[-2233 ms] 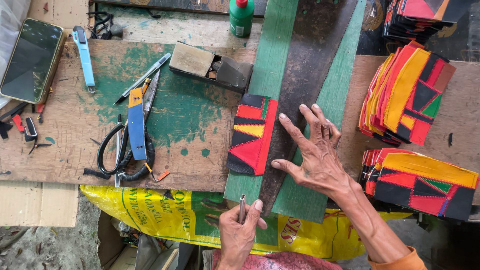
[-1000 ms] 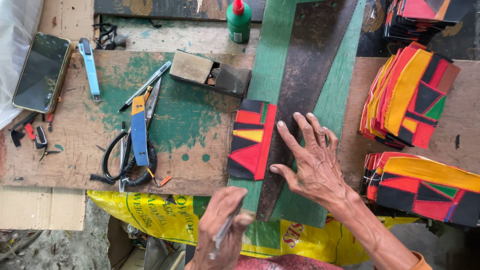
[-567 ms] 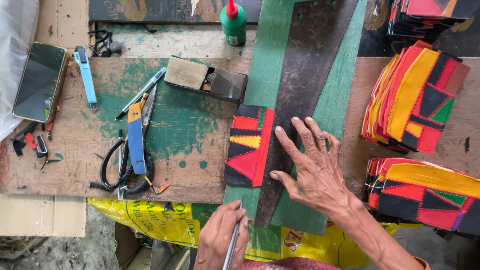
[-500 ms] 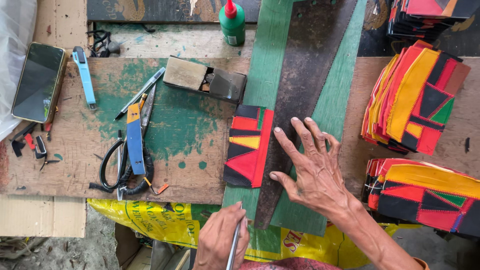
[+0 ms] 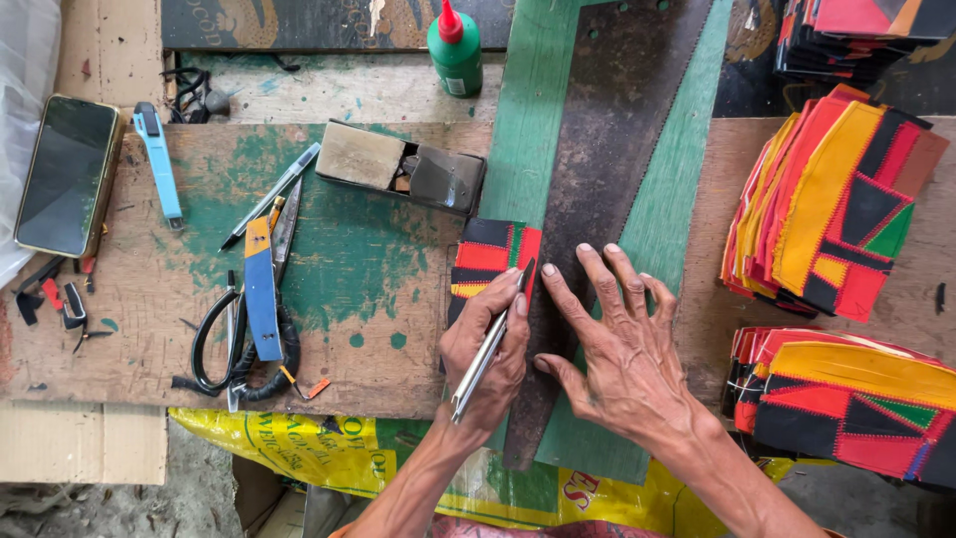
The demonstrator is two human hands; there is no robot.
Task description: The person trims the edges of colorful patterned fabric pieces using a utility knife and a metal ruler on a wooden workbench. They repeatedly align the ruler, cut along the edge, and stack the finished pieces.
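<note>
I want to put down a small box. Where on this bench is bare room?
Bare wood lies between the scissors and the patchwork piece, below the wooden block. Another strip runs left of the green glue bottle. The right side is crowded with fabric stacks, and the hands cover the saw blade.

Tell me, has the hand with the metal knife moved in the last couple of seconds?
Yes. The left hand came up from the table's near edge onto the patchwork piece, its knife tip now beside the saw blade.
</note>
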